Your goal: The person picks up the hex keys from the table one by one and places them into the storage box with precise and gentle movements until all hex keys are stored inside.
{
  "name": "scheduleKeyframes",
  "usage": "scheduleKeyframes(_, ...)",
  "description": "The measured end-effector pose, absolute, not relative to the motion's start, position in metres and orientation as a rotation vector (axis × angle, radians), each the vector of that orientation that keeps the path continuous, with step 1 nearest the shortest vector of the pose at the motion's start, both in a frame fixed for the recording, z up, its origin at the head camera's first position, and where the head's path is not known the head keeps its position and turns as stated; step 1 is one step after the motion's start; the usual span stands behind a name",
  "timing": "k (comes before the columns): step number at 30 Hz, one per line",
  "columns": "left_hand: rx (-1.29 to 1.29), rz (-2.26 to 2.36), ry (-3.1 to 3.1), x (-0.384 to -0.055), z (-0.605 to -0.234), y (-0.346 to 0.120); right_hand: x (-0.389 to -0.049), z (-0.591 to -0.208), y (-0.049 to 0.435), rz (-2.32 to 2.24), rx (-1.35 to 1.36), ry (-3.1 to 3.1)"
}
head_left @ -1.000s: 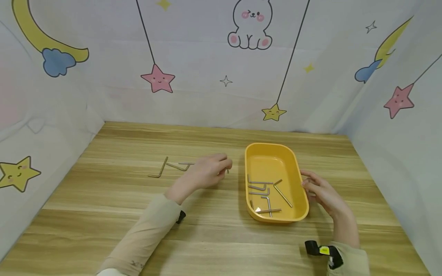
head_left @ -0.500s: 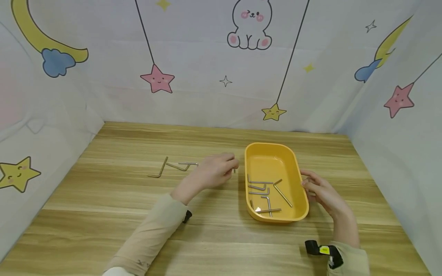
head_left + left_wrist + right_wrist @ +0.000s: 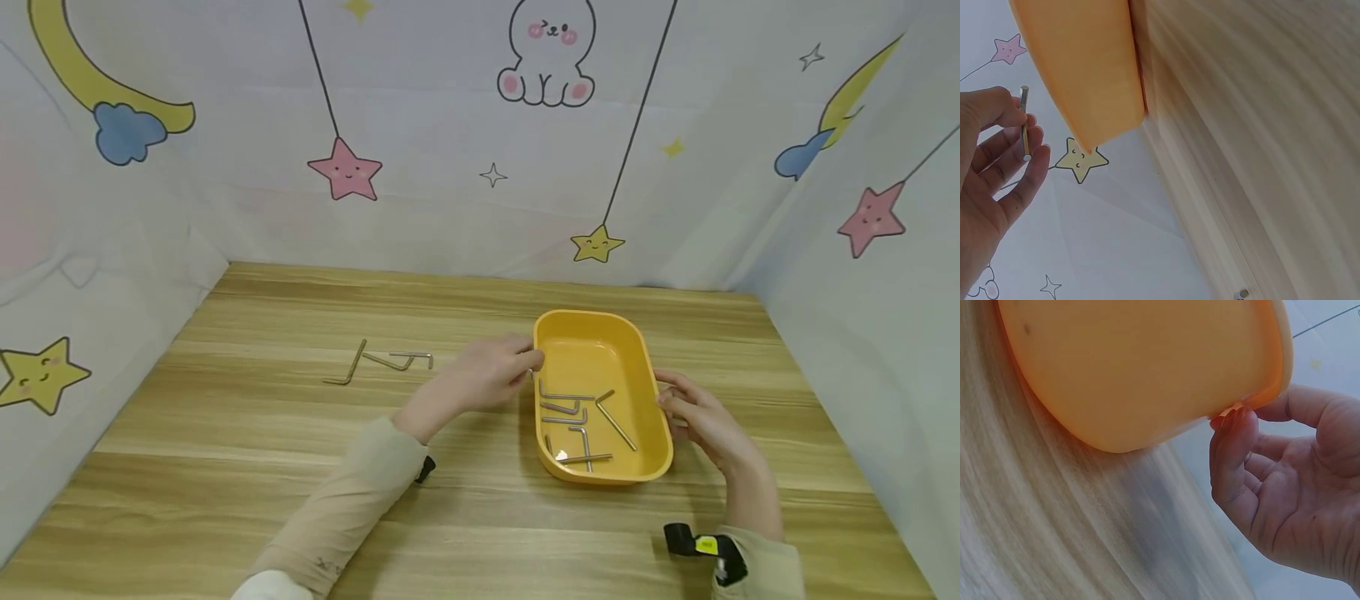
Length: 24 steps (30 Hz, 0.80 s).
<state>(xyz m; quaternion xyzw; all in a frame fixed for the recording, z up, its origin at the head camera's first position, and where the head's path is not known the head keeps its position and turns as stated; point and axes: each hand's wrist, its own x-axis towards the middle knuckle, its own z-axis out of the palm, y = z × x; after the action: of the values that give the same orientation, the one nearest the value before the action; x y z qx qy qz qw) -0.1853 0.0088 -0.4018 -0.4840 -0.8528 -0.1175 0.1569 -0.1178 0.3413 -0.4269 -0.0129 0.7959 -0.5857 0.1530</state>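
My left hand [image 3: 491, 371] is at the left rim of a yellow plastic bin [image 3: 592, 354]. Between its thumb and fingers it pinches a small metal hex key [image 3: 1025, 125], seen nearly end-on in the left wrist view; the head view mostly hides this key behind the hand. Several hex keys, silver and brass-coloured, lie inside the bin, among them a brass-coloured one [image 3: 618, 427] on the right. My right hand [image 3: 701, 417] holds the bin by its right side, thumb and fingertips [image 3: 1241, 428] at the rim in the right wrist view.
On the wooden table [image 3: 225, 467], left of the bin, lie a brass-coloured hex key [image 3: 356, 364], another brass-coloured hex key [image 3: 384, 362] and a silver hex key [image 3: 411, 354], the latter two overlapping. A printed cloth [image 3: 427, 225] stands around the table's back and sides.
My left hand has moved right with the pinched hex key, from over the table to the bin's left rim, uncovering the silver hex key behind it. The right hand and bin stay put.
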Motion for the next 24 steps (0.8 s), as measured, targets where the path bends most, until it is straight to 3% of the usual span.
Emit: scheduleKeyframes(24,-1.555,-0.213,-2.398,-0.177,-0.406,0.036,-0.118,-0.427,0.341,-1.690,-0.064,2.268)
